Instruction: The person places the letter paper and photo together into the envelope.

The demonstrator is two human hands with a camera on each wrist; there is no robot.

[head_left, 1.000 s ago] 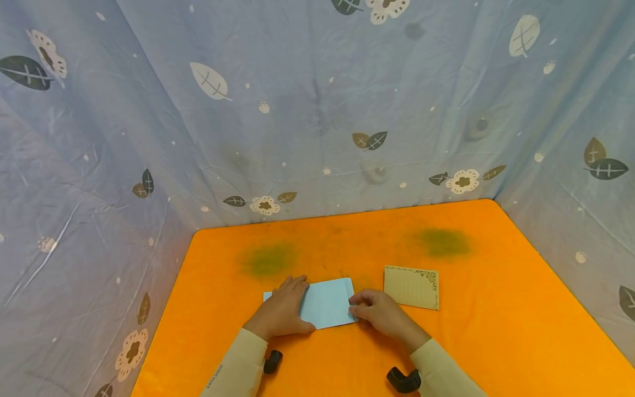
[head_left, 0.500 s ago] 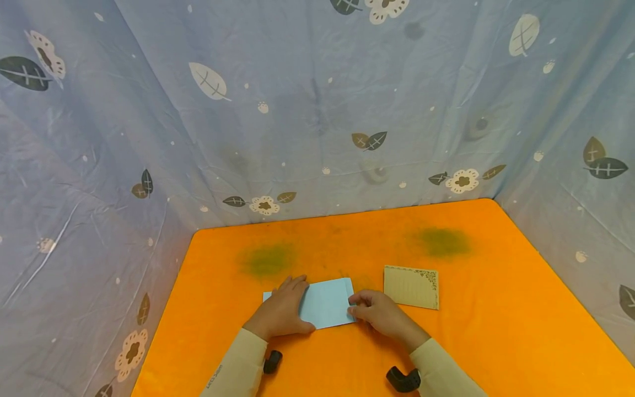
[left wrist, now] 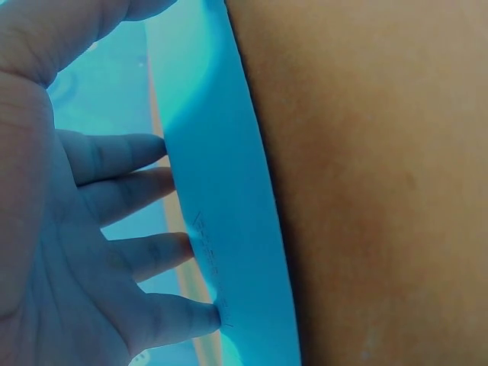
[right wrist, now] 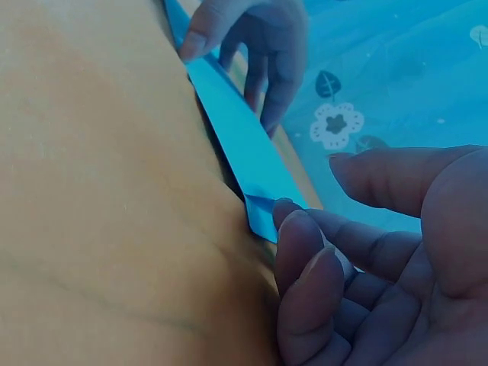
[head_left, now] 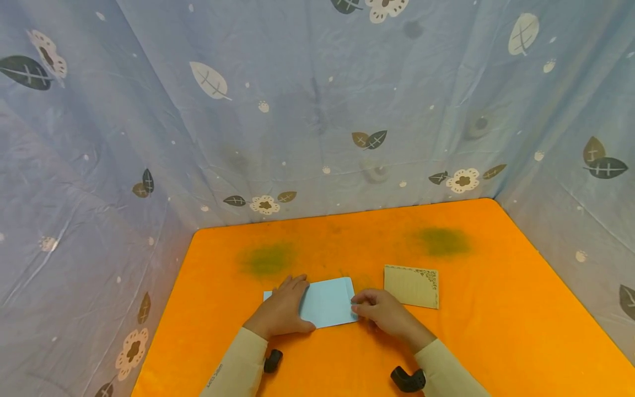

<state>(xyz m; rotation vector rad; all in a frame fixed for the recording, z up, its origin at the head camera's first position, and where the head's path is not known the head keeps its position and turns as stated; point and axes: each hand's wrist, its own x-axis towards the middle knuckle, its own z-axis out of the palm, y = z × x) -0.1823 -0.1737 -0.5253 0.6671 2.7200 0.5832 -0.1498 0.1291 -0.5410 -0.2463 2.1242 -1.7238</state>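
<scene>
A light blue envelope lies on the orange table near its front, with a creased strip along its right end. My left hand rests across its left part, hiding most of that side. In the left wrist view its fingers are spread, their tips at the envelope's far edge, while the thumb reaches over the near one. At the right end is my right hand. Its index fingertip touches the end flap, seen in the right wrist view, with the thumb standing apart and the other fingers curled.
A beige lined card with a floral corner lies just beyond my right hand. Blue curtains printed with leaves and flowers enclose the orange table at the back and sides. Black curved pieces sit at both sleeves.
My right hand has shifted slightly to the right at the envelope's end. The left hand, envelope and card stay where they were.
</scene>
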